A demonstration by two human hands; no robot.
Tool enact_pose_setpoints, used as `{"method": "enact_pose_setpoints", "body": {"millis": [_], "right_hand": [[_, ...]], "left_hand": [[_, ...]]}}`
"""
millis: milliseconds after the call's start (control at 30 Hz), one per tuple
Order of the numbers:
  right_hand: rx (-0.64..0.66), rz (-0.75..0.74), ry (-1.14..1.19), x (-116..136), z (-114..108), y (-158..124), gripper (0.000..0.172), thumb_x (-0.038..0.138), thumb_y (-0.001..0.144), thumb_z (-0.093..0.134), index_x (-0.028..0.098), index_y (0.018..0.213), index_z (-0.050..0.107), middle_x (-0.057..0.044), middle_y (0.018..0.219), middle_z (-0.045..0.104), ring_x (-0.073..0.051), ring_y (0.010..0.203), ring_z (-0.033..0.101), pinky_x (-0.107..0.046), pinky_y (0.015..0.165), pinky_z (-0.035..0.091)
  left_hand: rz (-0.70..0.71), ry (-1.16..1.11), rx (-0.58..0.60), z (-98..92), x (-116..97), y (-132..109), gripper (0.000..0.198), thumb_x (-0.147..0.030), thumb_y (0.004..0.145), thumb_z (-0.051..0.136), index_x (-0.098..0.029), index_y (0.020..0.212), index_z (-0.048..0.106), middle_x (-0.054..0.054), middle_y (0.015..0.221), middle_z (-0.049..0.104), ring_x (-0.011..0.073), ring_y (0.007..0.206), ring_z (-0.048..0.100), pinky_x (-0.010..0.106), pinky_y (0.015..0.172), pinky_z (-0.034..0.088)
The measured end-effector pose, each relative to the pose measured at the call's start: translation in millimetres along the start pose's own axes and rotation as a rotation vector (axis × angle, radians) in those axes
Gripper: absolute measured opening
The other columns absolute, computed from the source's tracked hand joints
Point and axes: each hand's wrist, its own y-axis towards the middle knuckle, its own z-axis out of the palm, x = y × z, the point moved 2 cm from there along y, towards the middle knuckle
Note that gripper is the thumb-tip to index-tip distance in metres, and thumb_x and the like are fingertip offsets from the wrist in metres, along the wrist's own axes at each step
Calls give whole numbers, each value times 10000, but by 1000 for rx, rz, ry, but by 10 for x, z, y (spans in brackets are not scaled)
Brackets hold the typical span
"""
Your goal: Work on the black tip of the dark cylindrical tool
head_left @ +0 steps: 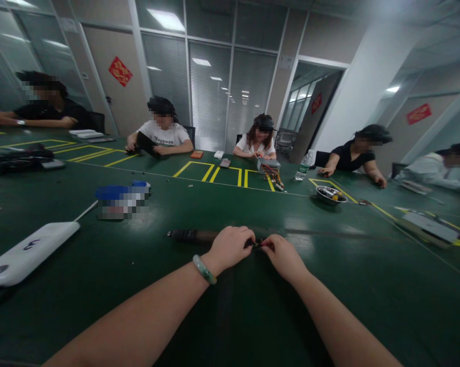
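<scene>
A long dark cylindrical tool with a narrow metal tip at its left end lies across the table in front of me; its exact kind I cannot make out. My left hand, a pale green bangle on its wrist, is closed over the tool's right part. Thumb and fingertips of my right hand pinch at a small dark piece with a shiny spot between the two hands. Whether that piece is joined to the tool is hidden by my fingers.
On the left, a white power-bank-like device has a cable running to a blurred blue-and-white packet. Farther back stand a metal bowl of small parts and a water bottle. Several people sit across the green table.
</scene>
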Motion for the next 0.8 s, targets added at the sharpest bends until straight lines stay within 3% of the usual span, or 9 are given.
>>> {"method": "enact_pose_setpoints", "body": {"millis": [500,800], "right_hand": [[-82,10,76,4,83,-5,53,239,866,613,201,867,650,-15,887,654,-179,851,598,-288,768,420],[-188,-201,-99,41,89,4,39,188,890,616,182,860,639,-23,875,634,-192,853,587,-312,784,418]], "left_hand": [[-6,-3,10,-33,-27,2,94,-272,855,614,-229,937,631,-3,961,657,181,874,616,321,798,440],[-8,12,-3,10,-2,6,102,-273,841,629,-235,935,628,-13,956,657,178,865,616,321,790,436]]}}
